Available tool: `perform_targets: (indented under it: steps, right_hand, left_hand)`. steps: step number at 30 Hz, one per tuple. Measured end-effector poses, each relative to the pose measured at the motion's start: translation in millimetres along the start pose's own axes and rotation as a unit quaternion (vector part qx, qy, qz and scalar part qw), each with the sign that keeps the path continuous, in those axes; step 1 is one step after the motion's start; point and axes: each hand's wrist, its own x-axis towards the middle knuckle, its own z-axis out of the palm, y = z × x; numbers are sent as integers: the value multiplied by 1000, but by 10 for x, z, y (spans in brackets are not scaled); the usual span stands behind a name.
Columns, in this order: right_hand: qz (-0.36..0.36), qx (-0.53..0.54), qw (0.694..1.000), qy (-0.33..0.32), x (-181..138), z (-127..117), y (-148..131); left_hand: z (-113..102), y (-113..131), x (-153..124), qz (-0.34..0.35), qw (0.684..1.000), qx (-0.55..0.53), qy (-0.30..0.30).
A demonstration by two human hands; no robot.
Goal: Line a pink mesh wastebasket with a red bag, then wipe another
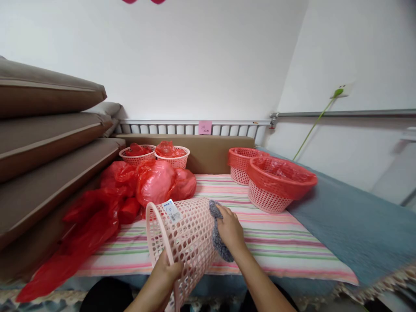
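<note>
A pale pink perforated plastic basket [195, 225] lies tilted on its side in front of me, its mouth facing left. My left hand [165, 273] is closed around the basket's rim, thumb on the outside. Near the basket's bottom end, my right hand [230, 227] presses a grey cloth [221, 242] against it, fingers wrapped over the cloth. A white label [172, 211] with a barcode sticks to the basket's side near the rim. Beneath everything spreads a striped cloth [279, 242].
Red plastic bags [156, 182] pile up at left, before two pink baskets [177, 161] with red plastic inside. At right stand two bag-lined baskets [271, 197]. Stacked cushions [48, 143] border the left. Behind are a padded board [211, 154] and a railing [234, 129]; a green cord [312, 130] hangs right.
</note>
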Motion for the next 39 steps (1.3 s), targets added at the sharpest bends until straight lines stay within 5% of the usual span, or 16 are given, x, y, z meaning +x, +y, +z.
perform_targets:
  steps: [4, 7, 11, 15, 27, 33, 39]
  right_hand:
    - [29, 212, 977, 0, 24, -9, -71]
    - [-43, 266, 963, 11, -145, -52, -401]
    - [-201, 141, 968, -50, -484, -132, -978]
    - [-210, 10, 974, -82, -590, -132, -1201]
    - [-2, -208, 977, -42, 103, -63, -223]
    - [106, -174, 977, -67, 255, -139, -61]
    - [88, -71, 993, -41, 208, -137, -68]
  left_hand:
    - [-31, -66, -1, 3, 1000, 0, 17]
    - [-63, -122, 8, 6, 1000, 5, 2]
    - [-138, -187, 46, 44, 997, 59, 13]
    - [-163, -213, 44, 60, 995, 75, 32]
    - [-169, -298, 17, 41, 994, 98, -14]
    - [-173, -315, 11, 54, 990, 133, 2]
    - [-234, -353, 6, 52, 991, 117, -28]
